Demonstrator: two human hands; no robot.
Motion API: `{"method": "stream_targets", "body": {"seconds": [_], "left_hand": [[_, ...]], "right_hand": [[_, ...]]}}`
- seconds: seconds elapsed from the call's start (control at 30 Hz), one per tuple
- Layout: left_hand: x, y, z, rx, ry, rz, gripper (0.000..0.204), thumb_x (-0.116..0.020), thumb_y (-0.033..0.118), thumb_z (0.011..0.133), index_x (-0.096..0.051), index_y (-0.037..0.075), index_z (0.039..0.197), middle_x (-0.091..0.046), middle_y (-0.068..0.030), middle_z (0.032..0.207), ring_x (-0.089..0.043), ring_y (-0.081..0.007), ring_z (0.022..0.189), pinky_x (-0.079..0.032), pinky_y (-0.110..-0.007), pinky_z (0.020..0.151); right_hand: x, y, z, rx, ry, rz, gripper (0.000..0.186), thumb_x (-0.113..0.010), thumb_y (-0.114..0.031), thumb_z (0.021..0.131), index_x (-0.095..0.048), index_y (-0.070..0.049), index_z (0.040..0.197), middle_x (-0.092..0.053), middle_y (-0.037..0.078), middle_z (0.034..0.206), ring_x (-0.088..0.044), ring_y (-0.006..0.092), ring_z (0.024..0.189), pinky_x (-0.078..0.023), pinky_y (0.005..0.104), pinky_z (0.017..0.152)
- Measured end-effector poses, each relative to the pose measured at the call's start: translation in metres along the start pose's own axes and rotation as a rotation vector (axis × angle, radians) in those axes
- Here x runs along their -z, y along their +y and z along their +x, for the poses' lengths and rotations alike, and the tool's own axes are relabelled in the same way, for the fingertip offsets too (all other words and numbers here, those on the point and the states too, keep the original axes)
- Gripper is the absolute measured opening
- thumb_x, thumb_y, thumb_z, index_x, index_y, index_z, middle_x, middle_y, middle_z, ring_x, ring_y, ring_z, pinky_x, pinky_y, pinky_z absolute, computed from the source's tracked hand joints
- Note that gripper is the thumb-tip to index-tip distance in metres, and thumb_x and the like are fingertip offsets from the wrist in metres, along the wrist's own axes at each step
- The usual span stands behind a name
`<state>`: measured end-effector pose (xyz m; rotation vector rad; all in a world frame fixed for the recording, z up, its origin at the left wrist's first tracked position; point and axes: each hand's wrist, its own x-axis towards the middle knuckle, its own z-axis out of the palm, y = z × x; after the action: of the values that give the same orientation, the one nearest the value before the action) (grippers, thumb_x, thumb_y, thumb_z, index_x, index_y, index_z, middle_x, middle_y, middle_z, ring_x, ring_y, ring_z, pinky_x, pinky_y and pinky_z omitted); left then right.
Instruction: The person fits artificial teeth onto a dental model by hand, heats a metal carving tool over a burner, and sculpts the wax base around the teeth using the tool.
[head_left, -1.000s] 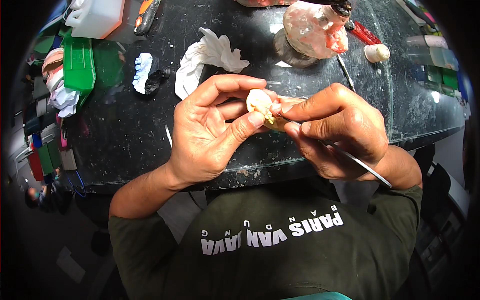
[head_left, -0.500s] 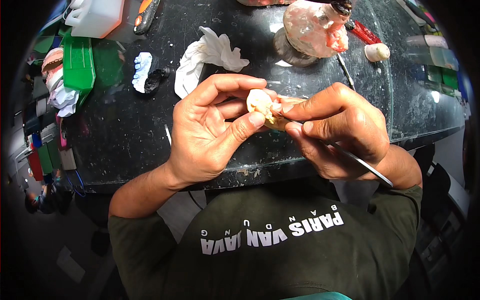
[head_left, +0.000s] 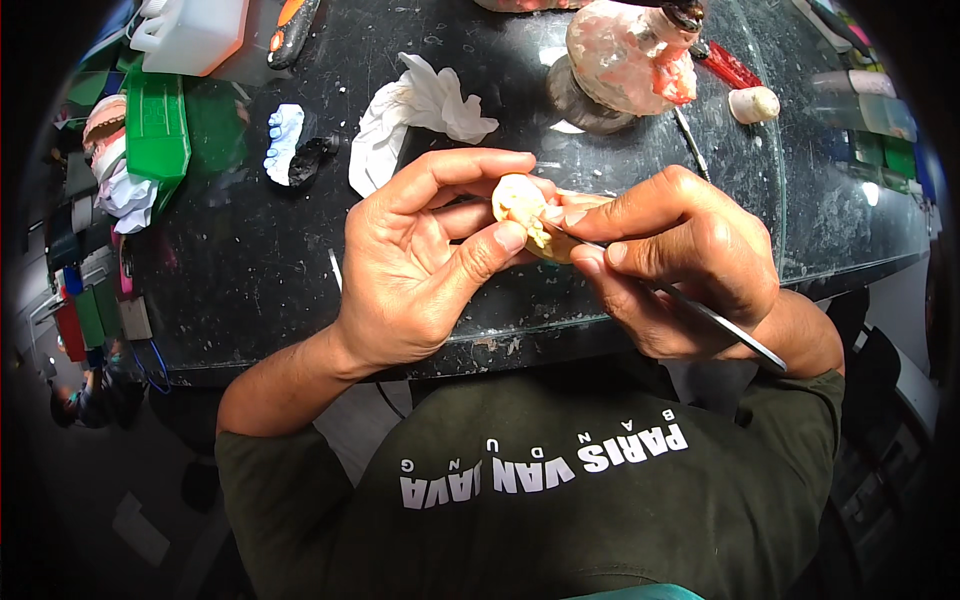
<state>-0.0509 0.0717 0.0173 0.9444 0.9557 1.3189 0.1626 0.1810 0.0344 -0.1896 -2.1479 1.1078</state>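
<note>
My left hand [head_left: 420, 270] grips a small cream and yellow dental cast [head_left: 520, 208] between thumb and fingers, above the black worktop [head_left: 250, 300] near its front edge. In my right hand [head_left: 680, 260] is a thin metal instrument [head_left: 712, 318]; its working end is at the cast, among my fingertips, and too small to make out. My right fingertips are against the cast's right side. Just beyond my left hand lie crumpled white tissue [head_left: 430, 105] and, left of it, a light blue moulded piece [head_left: 283, 140] beside a black one [head_left: 310, 162].
Plastic jugs [head_left: 195, 35], a green tray [head_left: 157, 130] with a denture model [head_left: 105, 125], and an orange-black tool [head_left: 292, 25] stand left. A pink-stained flask [head_left: 615, 60], red tool [head_left: 730, 68], cream cylinder [head_left: 755, 104] and thin instrument [head_left: 690, 140] are behind my right hand. Another person [head_left: 90, 390] appears far left.
The cast has shifted very slightly within my fingers. Both hands stay in nearly the same place.
</note>
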Motion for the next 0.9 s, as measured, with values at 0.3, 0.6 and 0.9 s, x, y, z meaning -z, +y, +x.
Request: {"method": "stream_targets", "body": {"seconds": [0.3, 0.6, 0.9], "left_hand": [[-0.0050, 0.0024, -0.0007, 0.017, 0.040, -0.062, 0.047, -0.060, 0.003, 0.105, -0.046, -0.007, 0.148, -0.065, -0.0243, 0.134, -0.065, -0.0280, 0.126, -0.060, -0.038, 0.102], [0.0011, 0.0008, -0.0012, 0.029, 0.015, -0.057, 0.038, -0.057, -0.001, 0.105, -0.053, -0.009, 0.142, -0.063, -0.0257, 0.136, -0.063, -0.0304, 0.128, -0.060, -0.040, 0.104], [0.0002, 0.0000, -0.0018, -0.013, 0.010, 0.052, 0.034, -0.054, -0.004, 0.106, -0.055, -0.009, 0.139, -0.066, -0.0253, 0.131, -0.065, -0.0303, 0.126, -0.060, -0.039, 0.104]], "right_hand": [[0.0017, 0.0014, -0.0002, -0.002, -0.023, -0.019, 0.027, -0.076, 0.013, 0.086, -0.057, 0.001, 0.100, -0.070, 0.020, 0.102, -0.077, 0.0351, 0.101, -0.066, 0.0424, 0.089], [0.0031, -0.0014, 0.0037, -0.001, -0.027, -0.010, 0.026, -0.076, 0.013, 0.085, -0.058, 0.002, 0.100, -0.071, 0.021, 0.101, -0.077, 0.0323, 0.097, -0.066, 0.0413, 0.088], [0.0036, -0.0011, 0.0062, -0.008, -0.029, -0.017, 0.026, -0.076, 0.014, 0.084, -0.058, 0.002, 0.098, -0.071, 0.021, 0.100, -0.077, 0.0305, 0.094, -0.066, 0.0390, 0.084]]}}
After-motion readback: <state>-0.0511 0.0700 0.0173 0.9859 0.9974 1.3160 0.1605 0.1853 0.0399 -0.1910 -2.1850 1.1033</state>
